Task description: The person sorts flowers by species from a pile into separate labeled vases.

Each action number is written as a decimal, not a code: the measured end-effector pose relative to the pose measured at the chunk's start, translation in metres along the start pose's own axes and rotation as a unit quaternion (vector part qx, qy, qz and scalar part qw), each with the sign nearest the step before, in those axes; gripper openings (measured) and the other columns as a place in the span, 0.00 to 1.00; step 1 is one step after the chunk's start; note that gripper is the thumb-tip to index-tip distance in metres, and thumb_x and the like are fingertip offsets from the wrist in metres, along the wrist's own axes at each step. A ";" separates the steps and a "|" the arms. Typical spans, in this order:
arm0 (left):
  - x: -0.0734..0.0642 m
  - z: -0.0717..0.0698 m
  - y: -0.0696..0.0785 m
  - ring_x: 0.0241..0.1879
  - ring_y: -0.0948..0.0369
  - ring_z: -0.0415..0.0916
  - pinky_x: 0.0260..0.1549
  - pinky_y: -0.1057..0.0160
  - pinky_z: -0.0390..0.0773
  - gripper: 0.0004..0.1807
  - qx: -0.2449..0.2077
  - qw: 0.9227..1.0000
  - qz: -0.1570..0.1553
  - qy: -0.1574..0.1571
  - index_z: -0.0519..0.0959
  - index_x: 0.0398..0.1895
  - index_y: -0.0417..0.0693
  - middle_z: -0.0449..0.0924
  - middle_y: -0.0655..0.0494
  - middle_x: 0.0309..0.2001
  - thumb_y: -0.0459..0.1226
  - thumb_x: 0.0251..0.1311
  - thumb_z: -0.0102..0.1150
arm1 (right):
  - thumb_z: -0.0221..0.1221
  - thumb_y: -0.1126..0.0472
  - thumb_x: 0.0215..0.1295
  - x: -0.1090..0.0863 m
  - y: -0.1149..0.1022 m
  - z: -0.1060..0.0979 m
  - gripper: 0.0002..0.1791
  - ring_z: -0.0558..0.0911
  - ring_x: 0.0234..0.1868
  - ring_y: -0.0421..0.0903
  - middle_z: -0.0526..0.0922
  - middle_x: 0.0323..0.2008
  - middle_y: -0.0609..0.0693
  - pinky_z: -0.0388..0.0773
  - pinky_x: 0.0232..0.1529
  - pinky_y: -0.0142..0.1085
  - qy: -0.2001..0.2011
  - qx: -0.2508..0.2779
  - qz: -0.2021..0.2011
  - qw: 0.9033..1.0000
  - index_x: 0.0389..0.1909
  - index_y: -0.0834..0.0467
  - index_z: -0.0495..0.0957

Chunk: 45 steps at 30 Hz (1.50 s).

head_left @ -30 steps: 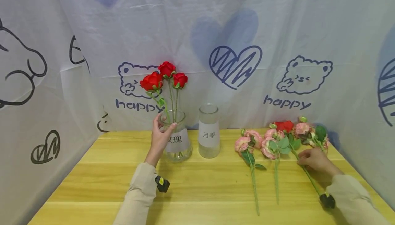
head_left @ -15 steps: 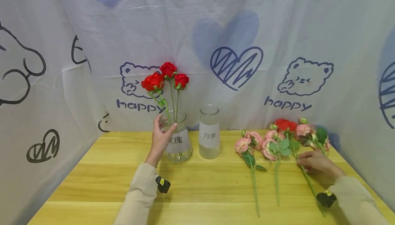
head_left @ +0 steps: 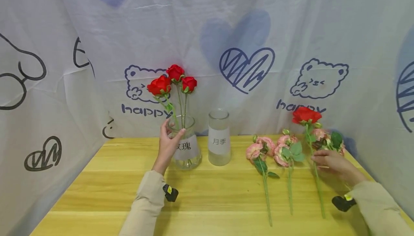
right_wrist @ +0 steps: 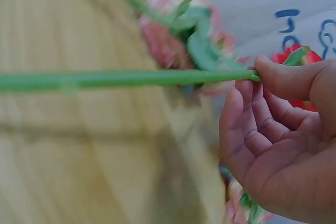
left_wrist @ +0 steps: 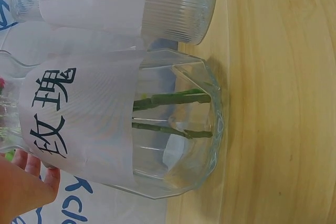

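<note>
My left hand [head_left: 169, 144] grips the neck of a clear glass vase [head_left: 193, 161] with a white paper label, fingers behind and thumb in front. Three red roses [head_left: 175, 72] stand in this vase, and cut stem ends [left_wrist: 173, 98] show through its faceted base in the left wrist view. On the right, my right hand [head_left: 336, 166] pinches the green stem [right_wrist: 131, 78] of another red rose [head_left: 305, 115] between thumb and fingertips. That rose is raised with its bloom up, its stem slanting down over the table. In the right wrist view, its bloom is partly hidden behind the thumb.
A second labelled glass vase [head_left: 219, 158] stands just right of the first. Pink flowers [head_left: 254, 152] with long stems lie on the wooden table [head_left: 129, 193], several blooms close around my right hand. A printed cloth [head_left: 245, 20] hangs behind.
My right hand has lifted the red rose from among the pink flowers; its bloom has risen and its stem stands steeper. The left hand stays on the vase.
</note>
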<state>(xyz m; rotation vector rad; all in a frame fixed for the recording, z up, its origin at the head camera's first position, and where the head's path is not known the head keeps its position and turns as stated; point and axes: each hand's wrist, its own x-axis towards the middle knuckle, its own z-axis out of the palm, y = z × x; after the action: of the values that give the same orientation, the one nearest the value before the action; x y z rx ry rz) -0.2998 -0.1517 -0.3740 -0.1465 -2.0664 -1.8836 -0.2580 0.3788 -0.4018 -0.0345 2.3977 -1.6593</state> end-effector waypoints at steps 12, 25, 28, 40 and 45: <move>0.000 0.001 0.000 0.64 0.46 0.58 0.61 0.47 0.65 0.44 -0.001 1.000 0.001 0.004 0.48 0.75 0.45 0.57 0.44 0.67 0.42 0.62 0.62 | 0.53 0.58 0.73 -0.002 -0.043 0.015 0.16 0.75 0.39 0.35 0.71 0.42 0.46 0.79 0.43 0.34 0.024 0.028 -0.049 0.998 0.51 0.67 0.65; -0.002 0.001 0.001 0.66 0.42 0.54 0.62 0.44 0.62 0.45 -0.008 1.000 -0.008 -0.005 0.45 0.76 0.46 0.54 0.39 0.69 0.41 0.63 0.61 | 0.59 0.61 0.68 0.001 -0.047 0.034 0.05 0.77 0.34 0.35 0.75 0.34 0.38 0.79 0.37 0.29 0.111 0.227 -0.080 0.964 0.41 0.53 0.73; -0.002 0.000 0.000 0.66 0.43 0.54 0.63 0.44 0.62 0.45 -0.006 1.000 -0.008 -0.002 0.46 0.76 0.47 0.54 0.40 0.69 0.41 0.63 0.61 | 0.60 0.64 0.66 0.003 -0.052 0.040 0.05 0.78 0.33 0.35 0.76 0.33 0.39 0.79 0.36 0.29 0.126 0.283 -0.093 0.946 0.36 0.51 0.74; 0.000 0.000 -0.001 0.66 0.46 0.54 0.63 0.46 0.61 0.44 -0.002 1.000 -0.001 0.000 0.47 0.75 0.47 0.56 0.44 0.68 0.42 0.63 0.61 | 0.58 0.66 0.67 0.009 -0.065 0.054 0.05 0.80 0.35 0.37 0.77 0.33 0.43 0.79 0.41 0.29 0.087 0.364 -0.109 0.921 0.30 0.57 0.76; -0.001 -0.001 0.003 0.67 0.45 0.54 0.63 0.46 0.61 0.44 -0.010 1.000 -0.010 -0.005 0.47 0.75 0.46 0.55 0.43 0.68 0.41 0.63 0.62 | 0.54 0.67 0.69 0.013 -0.067 0.060 0.07 0.80 0.35 0.37 0.77 0.32 0.44 0.79 0.43 0.29 0.082 0.378 -0.092 0.918 0.30 0.57 0.74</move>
<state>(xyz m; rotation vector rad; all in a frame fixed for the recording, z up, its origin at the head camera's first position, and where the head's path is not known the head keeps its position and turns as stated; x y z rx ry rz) -0.2980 -0.1520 -0.3710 -0.1409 -2.0623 -1.9199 -0.2658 0.2976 -0.3615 0.0088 1.7226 -2.6532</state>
